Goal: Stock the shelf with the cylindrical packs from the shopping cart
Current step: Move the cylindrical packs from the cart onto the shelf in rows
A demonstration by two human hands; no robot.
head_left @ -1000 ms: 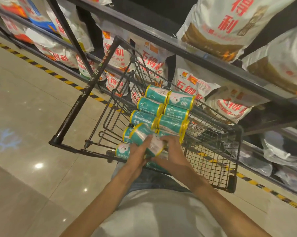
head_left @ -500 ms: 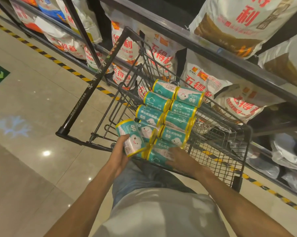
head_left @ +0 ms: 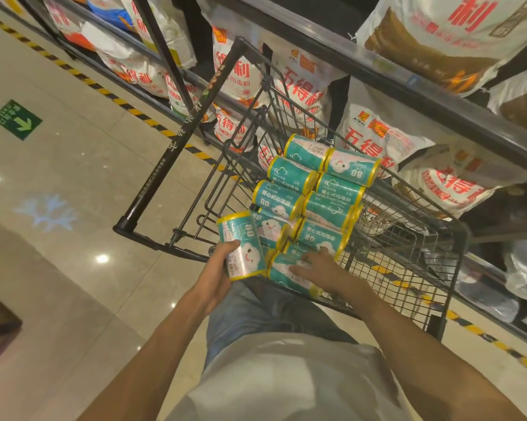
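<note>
Several teal cylindrical packs with yellow rims lie stacked in two rows inside a black wire shopping cart. My left hand is closed around one pack, held upright at the cart's near left corner, above the rim. My right hand rests flat with spread fingers on the nearest pack in the cart, its fingertips reaching the pack behind. The shelf runs along the right behind the cart.
White flour sacks with red lettering fill the shelf levels beside and above the cart. The cart's black handle bar slants up to the left. A yellow-black floor stripe edges the shelving. Glossy tile floor lies to the left.
My left hand has lifted one pack out of the stack and carried it left, turning it upright. My right hand has shifted onto the nearest pack in the cart.
</note>
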